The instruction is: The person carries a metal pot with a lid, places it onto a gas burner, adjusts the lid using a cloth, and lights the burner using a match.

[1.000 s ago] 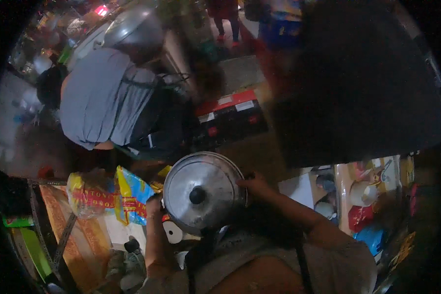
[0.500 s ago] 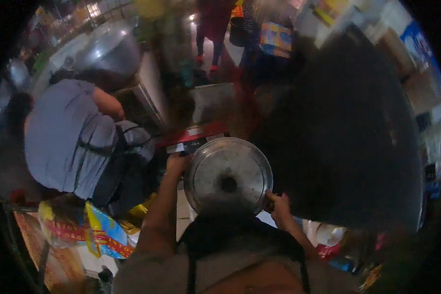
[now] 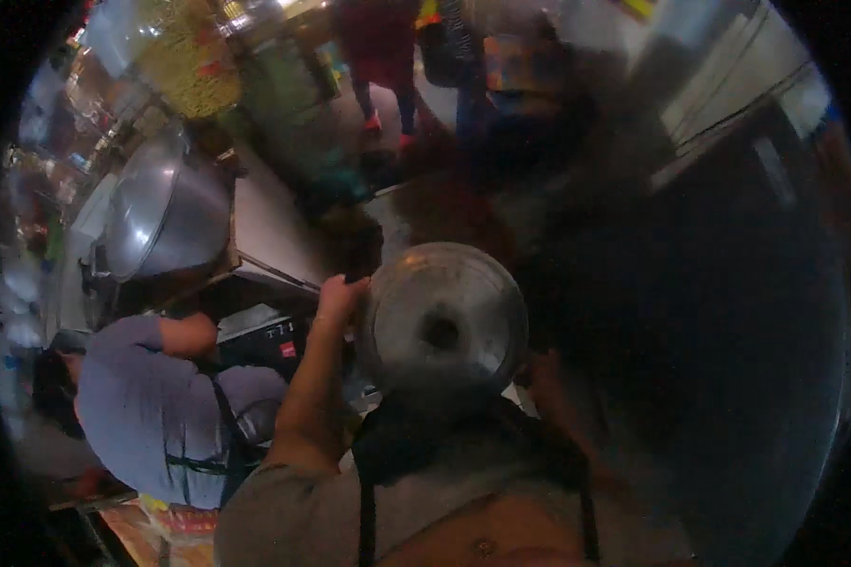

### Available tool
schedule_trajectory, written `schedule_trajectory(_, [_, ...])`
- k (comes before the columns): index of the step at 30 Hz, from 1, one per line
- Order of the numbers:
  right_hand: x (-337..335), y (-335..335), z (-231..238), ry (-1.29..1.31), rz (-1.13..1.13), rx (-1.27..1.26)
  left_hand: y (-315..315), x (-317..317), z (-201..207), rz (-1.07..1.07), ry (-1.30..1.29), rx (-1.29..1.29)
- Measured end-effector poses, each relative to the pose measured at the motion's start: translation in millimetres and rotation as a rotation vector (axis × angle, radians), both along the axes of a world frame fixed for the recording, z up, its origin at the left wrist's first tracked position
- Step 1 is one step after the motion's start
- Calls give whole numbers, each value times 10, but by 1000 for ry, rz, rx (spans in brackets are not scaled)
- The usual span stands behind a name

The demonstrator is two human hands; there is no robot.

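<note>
A round metal pot (image 3: 407, 293) with a lid and a dark knob is held close against my body at the middle of the view. My left hand (image 3: 340, 300) is closed round the handle on its left side. On the opposite side my right hand (image 3: 542, 371) grips the pot, dim in shadow. The lid covers whatever is inside.
A co-worker in a grey shirt (image 3: 132, 406) bends down at my left. Beyond stands a large metal pot (image 3: 147, 213) beside a pale counter (image 3: 269, 227). A big dark surface (image 3: 709, 359) fills the right side. Another person (image 3: 383, 57) stands ahead.
I have moved forward with the pot between my hands. The co-worker now appears lower at the left, and the large metal pot is nearer. The bright packages by my left arm have mostly left view.
</note>
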State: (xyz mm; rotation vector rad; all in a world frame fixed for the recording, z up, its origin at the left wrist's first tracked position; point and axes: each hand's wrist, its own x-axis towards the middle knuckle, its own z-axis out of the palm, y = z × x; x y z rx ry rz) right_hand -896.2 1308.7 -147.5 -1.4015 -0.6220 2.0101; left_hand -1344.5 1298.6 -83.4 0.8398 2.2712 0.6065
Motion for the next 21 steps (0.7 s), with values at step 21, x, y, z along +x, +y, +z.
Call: schedule_trajectory(21, [-3220,3285,915,-357,90,62,2697,-2536,366,380,-289,166])
